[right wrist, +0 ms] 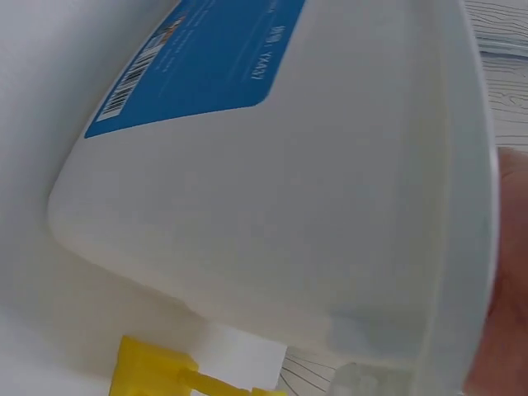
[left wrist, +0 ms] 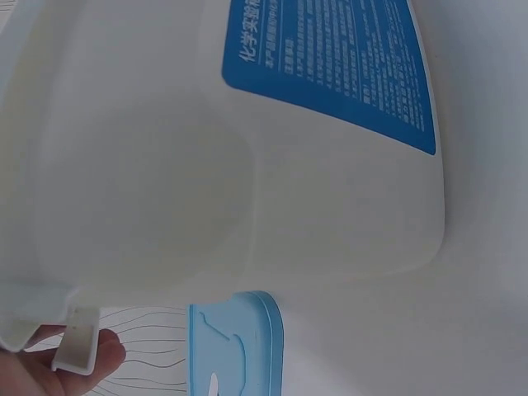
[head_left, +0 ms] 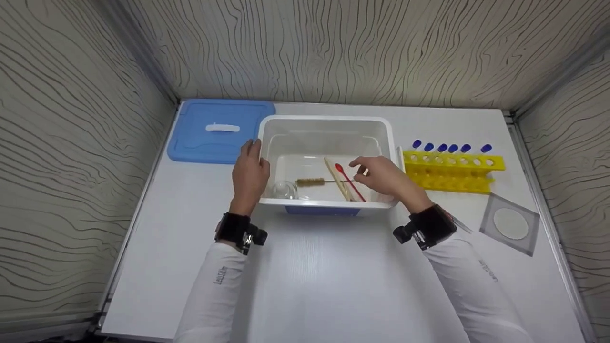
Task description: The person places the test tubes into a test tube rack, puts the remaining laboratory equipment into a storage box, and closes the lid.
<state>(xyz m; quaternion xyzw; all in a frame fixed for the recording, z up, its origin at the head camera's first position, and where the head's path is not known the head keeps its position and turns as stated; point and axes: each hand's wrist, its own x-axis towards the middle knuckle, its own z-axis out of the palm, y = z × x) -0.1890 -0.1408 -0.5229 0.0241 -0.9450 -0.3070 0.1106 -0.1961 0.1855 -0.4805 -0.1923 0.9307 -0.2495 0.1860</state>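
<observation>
A white plastic box (head_left: 329, 204) stands on the table. My left hand (head_left: 250, 174) grips its left rim; the left wrist view shows the fingers (left wrist: 107, 355) around a white clip (left wrist: 78, 342) there. My right hand (head_left: 381, 176) reaches over the right rim into the box, fingers bent loosely with a gap between index finger and thumb. Just left of its fingertips lie a thin red stick with a rounded end (head_left: 340, 167), a wooden test tube clamp (head_left: 336, 175) and a test tube brush (head_left: 310, 182). A clear glass vessel (head_left: 285, 189) sits in the box's near left corner.
A blue lid (head_left: 190, 138) with a white handle lies at the back left. To the right stands a yellow test tube rack (head_left: 452, 163) with several blue-capped tubes (head_left: 443, 147). A gauze square with a white round centre (head_left: 511, 223) lies front right, with metal tweezers (head_left: 461, 225) by my right wrist.
</observation>
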